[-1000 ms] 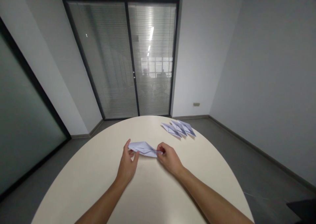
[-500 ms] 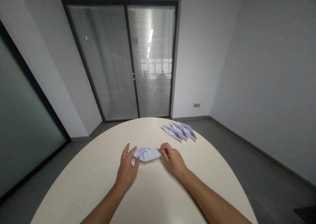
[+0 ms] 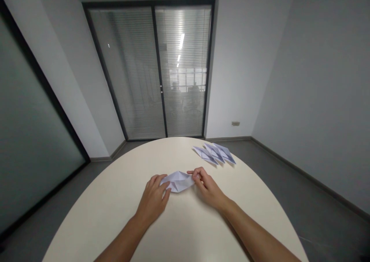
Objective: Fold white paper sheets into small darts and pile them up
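A folded sheet of white paper, long and pointed at its ends with creases across its middle, is between my hands over the near half of the table. My left hand has its fingers over the left end and its thumb at the near edge, gripping it. At the other end, my right hand pinches the pointed tip between thumb and fingers. Beyond my right hand lie three similar folded papers, side by side and partly overlapping.
The round cream table has its curved far edge close behind the three folded papers. Past it stand a glass double door with blinds and a grey wall with a small socket plate.
My left hand has closed in on the left end of the paper, its fingers less spread. The paper has turned and tilted, showing more of its folds. The view has shifted slightly.
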The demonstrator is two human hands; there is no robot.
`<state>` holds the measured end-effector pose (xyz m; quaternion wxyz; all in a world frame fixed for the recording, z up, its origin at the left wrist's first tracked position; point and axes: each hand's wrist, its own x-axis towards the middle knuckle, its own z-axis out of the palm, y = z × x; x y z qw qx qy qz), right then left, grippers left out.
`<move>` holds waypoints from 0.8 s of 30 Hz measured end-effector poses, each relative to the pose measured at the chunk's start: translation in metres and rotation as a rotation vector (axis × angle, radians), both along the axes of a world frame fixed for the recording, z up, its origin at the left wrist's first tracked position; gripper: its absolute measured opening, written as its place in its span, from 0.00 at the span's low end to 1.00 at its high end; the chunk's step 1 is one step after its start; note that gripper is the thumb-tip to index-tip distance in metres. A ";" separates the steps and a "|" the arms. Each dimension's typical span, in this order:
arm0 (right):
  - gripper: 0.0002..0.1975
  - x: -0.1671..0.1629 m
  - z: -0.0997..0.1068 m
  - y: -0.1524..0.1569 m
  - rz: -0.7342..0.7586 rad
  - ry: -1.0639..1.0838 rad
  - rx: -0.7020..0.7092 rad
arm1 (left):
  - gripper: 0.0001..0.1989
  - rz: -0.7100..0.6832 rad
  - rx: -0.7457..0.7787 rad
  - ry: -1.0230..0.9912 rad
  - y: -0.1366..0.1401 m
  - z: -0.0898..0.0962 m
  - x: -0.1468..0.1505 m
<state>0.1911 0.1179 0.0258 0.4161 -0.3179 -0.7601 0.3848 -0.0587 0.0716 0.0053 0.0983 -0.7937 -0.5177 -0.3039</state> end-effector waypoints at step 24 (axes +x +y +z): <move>0.20 0.015 -0.009 0.018 -0.023 -0.252 -0.039 | 0.09 -0.320 0.259 0.288 0.003 0.011 0.011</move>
